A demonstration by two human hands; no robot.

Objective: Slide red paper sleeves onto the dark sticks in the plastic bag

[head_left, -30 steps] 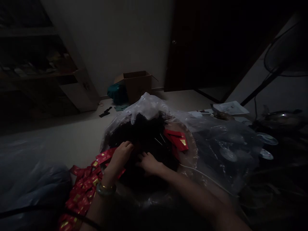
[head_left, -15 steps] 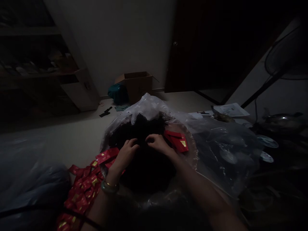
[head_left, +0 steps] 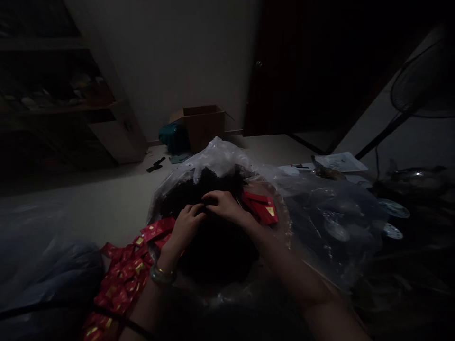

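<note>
My left hand [head_left: 187,222] and my right hand [head_left: 227,207] meet over a heap of black loose material [head_left: 218,258], too dark to make out closely. Their fingers are curled, with the right fingertips just above the left ones. Whatever lies between the fingers is lost in the dark. The heap rests in a round container [head_left: 285,220] lined with a clear plastic bag [head_left: 222,150]. Red packets with gold patches [head_left: 261,207] lie inside at the right. Another red packet [head_left: 159,229] sits at the left edge, beside my left wrist.
Many red packets [head_left: 119,279] are piled at the lower left, by a dark plastic bundle [head_left: 64,270]. Clear plastic sheeting [head_left: 330,213] spreads to the right. Farther back are an open cardboard box [head_left: 205,127], a teal bag [head_left: 174,137] and a standing fan [head_left: 423,80].
My right hand has moved left and slightly up, closing the gap to my left hand. My left hand stays nearly in place. The red packets look unchanged.
</note>
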